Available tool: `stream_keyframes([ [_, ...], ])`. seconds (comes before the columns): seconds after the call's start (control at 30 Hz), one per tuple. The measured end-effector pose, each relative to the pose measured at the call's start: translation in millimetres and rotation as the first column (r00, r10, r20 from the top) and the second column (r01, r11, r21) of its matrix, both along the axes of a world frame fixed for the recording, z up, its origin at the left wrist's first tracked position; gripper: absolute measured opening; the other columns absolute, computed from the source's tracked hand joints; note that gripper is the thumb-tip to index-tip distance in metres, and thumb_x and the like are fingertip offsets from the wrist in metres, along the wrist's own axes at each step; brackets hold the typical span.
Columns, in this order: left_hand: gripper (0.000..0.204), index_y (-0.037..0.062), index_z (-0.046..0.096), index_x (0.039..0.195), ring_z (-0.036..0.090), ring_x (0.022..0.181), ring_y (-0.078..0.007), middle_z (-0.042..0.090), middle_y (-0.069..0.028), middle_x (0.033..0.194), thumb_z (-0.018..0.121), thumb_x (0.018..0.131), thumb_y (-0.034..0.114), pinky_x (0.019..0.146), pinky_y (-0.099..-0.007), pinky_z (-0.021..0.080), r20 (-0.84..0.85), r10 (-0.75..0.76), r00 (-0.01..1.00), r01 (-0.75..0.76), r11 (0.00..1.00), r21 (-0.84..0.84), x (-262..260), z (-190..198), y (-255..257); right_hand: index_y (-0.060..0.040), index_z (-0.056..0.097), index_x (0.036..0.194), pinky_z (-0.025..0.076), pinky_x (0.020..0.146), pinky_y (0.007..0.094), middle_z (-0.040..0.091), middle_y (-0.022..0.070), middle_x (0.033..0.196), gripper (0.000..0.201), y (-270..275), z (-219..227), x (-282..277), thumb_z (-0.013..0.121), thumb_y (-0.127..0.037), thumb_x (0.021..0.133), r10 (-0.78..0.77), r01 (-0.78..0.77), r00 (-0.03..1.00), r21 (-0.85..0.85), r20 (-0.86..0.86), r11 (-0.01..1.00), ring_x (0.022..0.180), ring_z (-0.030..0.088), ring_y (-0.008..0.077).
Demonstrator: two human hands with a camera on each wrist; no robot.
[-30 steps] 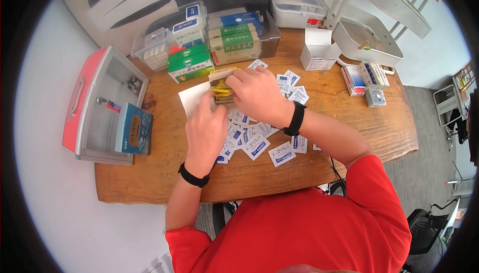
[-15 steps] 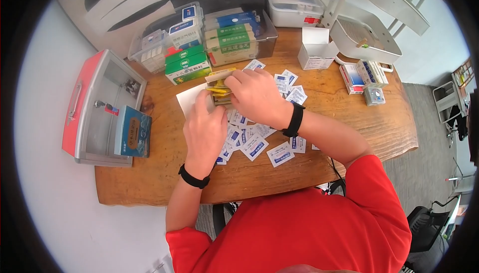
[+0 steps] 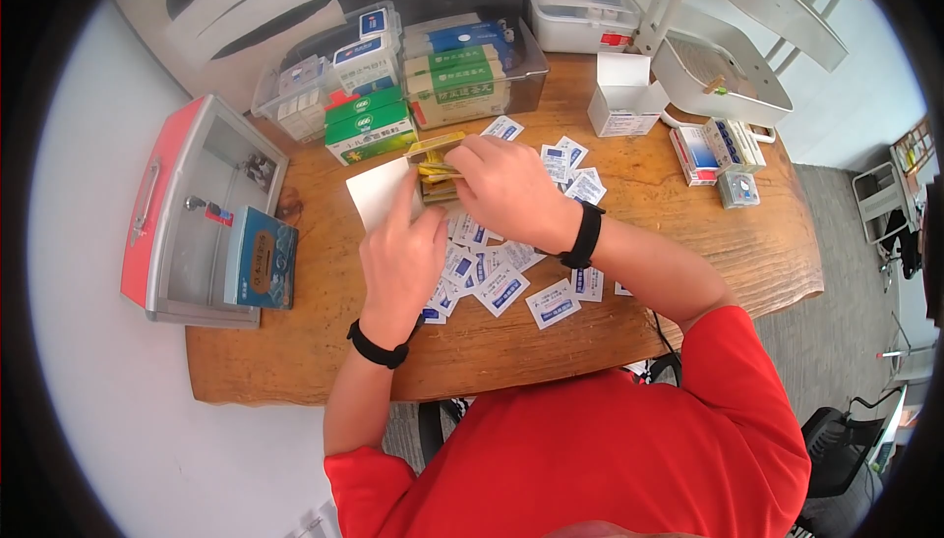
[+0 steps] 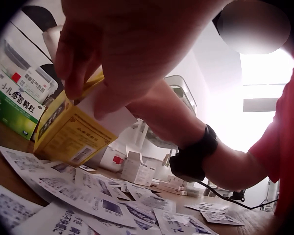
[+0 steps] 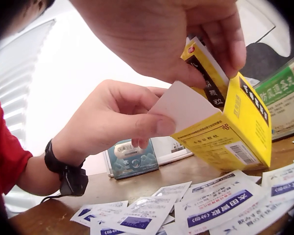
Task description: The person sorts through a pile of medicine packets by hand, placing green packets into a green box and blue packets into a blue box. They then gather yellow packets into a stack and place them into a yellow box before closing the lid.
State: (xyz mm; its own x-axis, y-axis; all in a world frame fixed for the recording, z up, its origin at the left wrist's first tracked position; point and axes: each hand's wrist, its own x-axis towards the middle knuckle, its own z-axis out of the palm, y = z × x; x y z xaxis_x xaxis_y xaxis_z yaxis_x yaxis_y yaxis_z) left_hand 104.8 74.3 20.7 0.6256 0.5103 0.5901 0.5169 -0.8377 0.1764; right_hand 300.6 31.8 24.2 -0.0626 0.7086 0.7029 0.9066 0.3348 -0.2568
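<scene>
A yellow medicine box [image 5: 220, 139] stands tilted on the table with its top open and a white flap [image 3: 379, 194] folded out. Yellow sachets [image 3: 439, 170] show in its mouth in the head view. My left hand [image 3: 403, 258] pinches the box at the white flap, thumb on the flap in the right wrist view. From above, my right hand [image 3: 513, 189] reaches over the opening, fingers bent down at the sachets; its fingertips are partly hidden, and I cannot tell whether they grip. White-and-blue sachets [image 3: 503, 287] lie scattered below and beside the box.
Behind stand a green medicine box [image 3: 372, 135] and clear bins [image 3: 531, 81] of boxes. A red-edged case [image 3: 177, 213] with a blue box [image 3: 264, 258] is at the left. An open white carton [image 3: 627, 110] and small boxes [image 3: 718, 154] are at the right.
The yellow sachets in the box's mouth have shifted and tilted under my right fingers. My left index finger has straightened along the white flap. Both hands stay at the box.
</scene>
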Motion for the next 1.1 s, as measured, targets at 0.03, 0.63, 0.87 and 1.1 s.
stream_keyframes([
  [0.03,0.010,0.0083,0.080,0.093,0.078,0.089,-0.0356,0.071,-0.0197,0.138,0.082,0.084,0.010,0.074,-0.0433,0.063,0.011,-0.016,1.000,0.017,1.000,-0.019,0,0,1,-0.0037,0.065,0.098,0.057,0.068,0.0467,0.066,0.0123,0.086,0.018,0,0,1,0.073,-0.002,0.082,0.002,-0.002,1.000,-0.001,0.000,1.000,0.081,0.069,0.0357],
  [0.63,0.010,0.0066,0.079,0.091,0.072,0.093,-0.0332,0.068,-0.0105,0.116,0.084,0.083,0.010,0.076,-0.0454,0.059,-0.027,-0.043,0.999,0.043,0.999,-0.010,-1,3,-2,-0.0060,0.071,0.102,0.055,0.067,0.0410,0.066,0.0064,0.091,0.025,-4,-6,0,0.077,-0.014,0.079,-0.037,0.046,0.974,-0.037,0.225,0.998,0.079,0.070,0.0274],
  [0.87,0.008,0.0074,0.079,0.089,0.071,0.086,-0.0308,0.066,-0.0073,0.108,0.084,0.083,0.010,0.070,-0.0443,0.058,-0.039,-0.028,0.999,0.027,1.000,-0.015,-2,1,-2,-0.0055,0.069,0.081,0.056,0.070,0.0420,0.066,0.0102,0.087,0.010,-8,-4,7,0.076,-0.012,0.078,0.032,-0.010,0.981,-0.111,0.193,0.994,0.079,0.071,0.0293],
  [1.1,0.009,0.0079,0.079,0.089,0.068,0.077,-0.0299,0.062,-0.0071,0.091,0.084,0.084,0.012,0.064,-0.0444,0.055,-0.049,-0.020,0.999,0.020,1.000,-0.008,0,2,-1,-0.0085,0.069,0.074,0.053,0.064,0.0422,0.067,0.0073,0.075,0.007,-1,6,7,0.075,-0.013,0.077,0.066,-0.043,0.930,-0.071,0.362,0.997,0.071,0.070,0.0283],
])
